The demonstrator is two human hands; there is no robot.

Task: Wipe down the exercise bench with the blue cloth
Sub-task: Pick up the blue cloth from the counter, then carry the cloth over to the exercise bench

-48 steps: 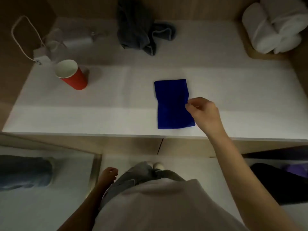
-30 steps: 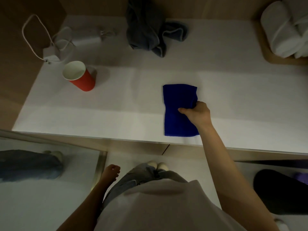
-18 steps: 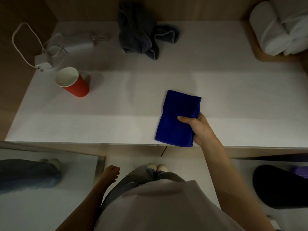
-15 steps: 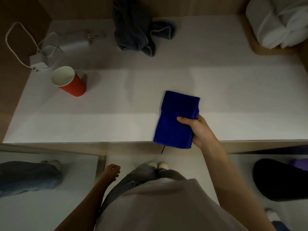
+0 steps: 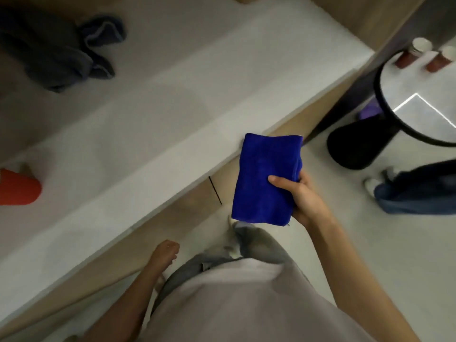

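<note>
The folded blue cloth is held clear of the white exercise bench, just in front of its front edge. The right hand grips the cloth's right side, thumb on top and fingers curled beneath. The left hand hangs by the hip, blurred, seemingly loosely curled and holding nothing. A red cup and a crumpled grey towel lie on the bench.

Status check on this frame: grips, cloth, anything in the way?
Right grip holds folded blue cloth, in the air off the white counter. Left grip idle, empty. Red cup and grey towel sit on the counter.
</note>
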